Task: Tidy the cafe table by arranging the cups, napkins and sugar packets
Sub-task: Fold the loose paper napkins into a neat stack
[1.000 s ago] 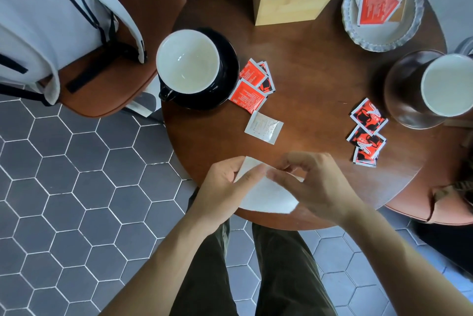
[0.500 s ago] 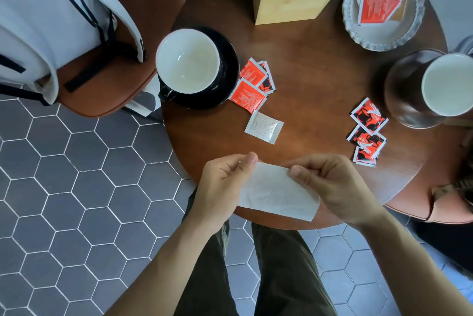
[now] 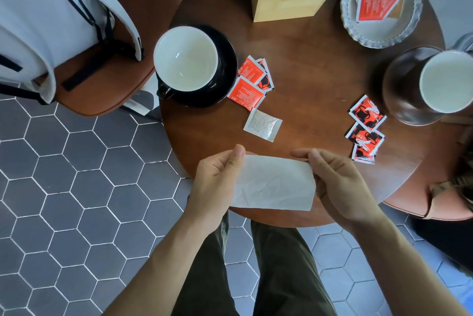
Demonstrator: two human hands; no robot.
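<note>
Napkin work is the step we are on now. Going from the left, we see a white cup (image 3: 186, 58) on a black saucer (image 3: 225, 77), then red sugar packets (image 3: 252, 82) and one pale packet (image 3: 263, 124) just beside it on the worktop (image 3: 307, 65). Our left hand (image 3: 215, 182) pinches the left end of the white napkin (image 3: 275, 184) with thumb and fingers. Our right hand (image 3: 337, 185) pinches the right end, its other fingers loosely curled. The napkin is held flat between both hands, over the near edge of the worktop. We think the next move is to fold it neatly, so the edges must line up. More packets (image 3: 366, 129) wait on the right, near the second cup (image 3: 446, 80).
</note>
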